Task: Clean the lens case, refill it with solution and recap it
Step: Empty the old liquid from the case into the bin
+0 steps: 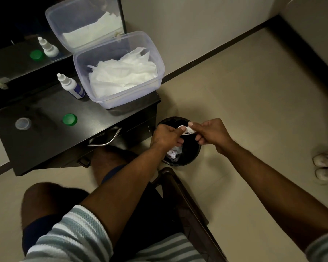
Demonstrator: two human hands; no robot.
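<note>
Both hands were out over the black bin (pixel 180 159), and that bin was the anchor for everything. Directly above its rim, the left hand (pixel 167 136) and the right hand (pixel 212 134) met on the lens case (pixel 186 130), a small white piece held between them. The left hand's fingers were curled round one end of it; the right hand's thumb and fingers pinched the other end, with a scrap of something white showing at its fingertips (pixel 190 124), possibly tissue, though it was too small to tell. Crumpled paper (pixel 175 153) lay down inside the bin.

By my reading, this was the cleaning step: the case held over the bin to be emptied or wiped out, with both wells uncapped. The evidence sat up and to the left of the bin, on the black dresser top (pixel 45 140): a green cap (pixel 70 119) and, further left of it, a pale clear cap (pixel 23 123), both off and lying apart. The solution bottle (pixel 72 86) stood upright beyond them, further from the bin, just beside the clear tub of white tissues (pixel 119 72).

The refill had not begun. The next move probably called for bringing the case back from above the bin to the dresser top, held level with wells up, then freeing one hand for the bottle. Steady, flat handling would matter, or the solution would spill before the caps went on.
</note>
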